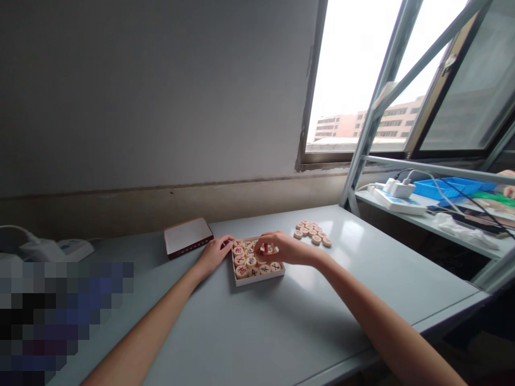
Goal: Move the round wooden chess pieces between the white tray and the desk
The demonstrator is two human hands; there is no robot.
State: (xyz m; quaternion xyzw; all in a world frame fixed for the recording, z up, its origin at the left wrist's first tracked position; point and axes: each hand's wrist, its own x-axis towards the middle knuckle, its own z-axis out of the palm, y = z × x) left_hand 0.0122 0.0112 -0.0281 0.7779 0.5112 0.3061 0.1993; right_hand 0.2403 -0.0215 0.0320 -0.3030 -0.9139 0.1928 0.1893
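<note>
A shallow white box [259, 277] on the grey table holds several round wooden chess pieces with red and black characters. My left hand [215, 252] rests against the box's left edge, fingers curled on its rim. My right hand [278, 247] hovers over the box's far right part, fingertips pinched on a piece [262, 250] inside it. A loose cluster of the same wooden pieces [312, 232] lies on the table just beyond and to the right of my right hand.
The box lid [188, 236], white on top with dark red sides, lies left of the box. A white device [54, 249] sits at far left. A metal shelf [426, 214] at right carries a power strip, cables and a blue tray. Behind it is a window.
</note>
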